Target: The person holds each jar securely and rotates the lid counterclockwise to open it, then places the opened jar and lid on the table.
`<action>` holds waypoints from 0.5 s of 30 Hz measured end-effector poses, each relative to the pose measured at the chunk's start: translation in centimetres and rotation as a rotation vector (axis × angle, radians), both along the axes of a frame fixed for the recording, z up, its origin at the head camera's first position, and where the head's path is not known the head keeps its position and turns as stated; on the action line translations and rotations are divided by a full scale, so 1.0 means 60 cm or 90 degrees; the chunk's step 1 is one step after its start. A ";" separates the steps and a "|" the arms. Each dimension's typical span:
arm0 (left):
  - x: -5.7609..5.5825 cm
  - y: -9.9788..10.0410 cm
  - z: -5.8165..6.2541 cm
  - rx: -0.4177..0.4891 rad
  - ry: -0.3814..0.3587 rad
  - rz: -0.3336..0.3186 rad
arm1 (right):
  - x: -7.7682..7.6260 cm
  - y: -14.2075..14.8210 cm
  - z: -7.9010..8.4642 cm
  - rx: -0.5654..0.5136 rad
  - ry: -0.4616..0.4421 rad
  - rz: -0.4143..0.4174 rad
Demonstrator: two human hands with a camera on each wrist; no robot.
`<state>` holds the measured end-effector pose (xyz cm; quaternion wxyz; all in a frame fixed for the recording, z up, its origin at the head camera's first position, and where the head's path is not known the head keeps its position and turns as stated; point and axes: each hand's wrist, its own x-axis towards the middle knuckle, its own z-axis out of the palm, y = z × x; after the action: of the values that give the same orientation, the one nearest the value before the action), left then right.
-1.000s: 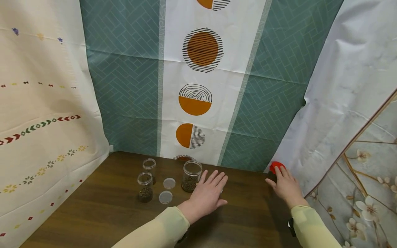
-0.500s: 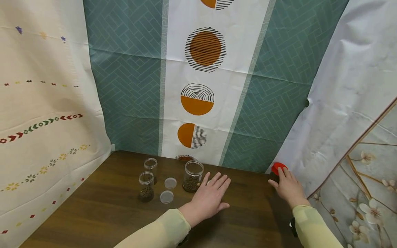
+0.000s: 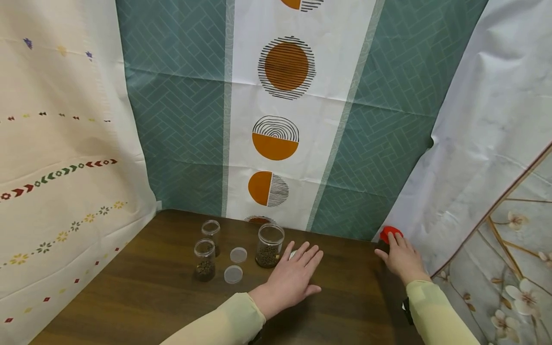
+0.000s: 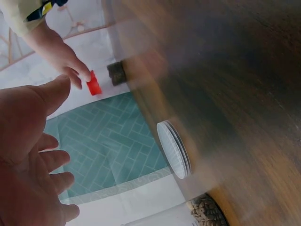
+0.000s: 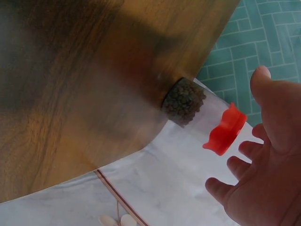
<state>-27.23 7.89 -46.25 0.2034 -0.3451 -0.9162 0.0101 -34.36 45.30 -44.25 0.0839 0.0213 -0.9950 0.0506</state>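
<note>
My left hand (image 3: 290, 280) is held palm down over the table with its fingers spread and nothing in it. Just beyond its fingers is a white round lid (image 4: 174, 149), mostly covered by the hand in the head view. To its left stands a large clear jar (image 3: 268, 251), uncovered, with brown pellets inside. At the far right corner, my right hand (image 3: 404, 261) reaches over a clear jar (image 5: 186, 101) topped by a wavy-edged red lid (image 5: 228, 129). Its fingertips overlap the red lid in the head view; the right wrist view shows the fingers loosely extended beside it.
Two smaller uncovered jars stand at the left, the front jar (image 3: 204, 261) holding pellets, the back jar (image 3: 211, 232) partly hidden behind it. Two clear flat lids (image 3: 233, 274) lie beside them. Hanging cloths (image 3: 181, 120) enclose the wooden table (image 3: 129, 297) at the back and sides.
The head view has shifted slightly, so everything sits a little further right. Both hands keep nearly the same pose, and the jars and lids stay where they were.
</note>
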 end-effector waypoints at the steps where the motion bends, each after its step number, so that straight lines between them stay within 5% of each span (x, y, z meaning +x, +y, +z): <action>1: 0.000 0.000 0.000 0.000 0.000 0.000 | -0.002 0.000 0.000 0.001 0.000 0.000; 15: -0.005 -0.006 -0.004 -0.003 -0.019 0.002 | -0.021 0.007 0.003 -0.014 0.004 -0.003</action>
<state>-27.55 7.51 -46.48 0.1886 -0.3442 -0.9197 0.0077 -35.62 45.74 -44.04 0.0873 0.0186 -0.9941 0.0612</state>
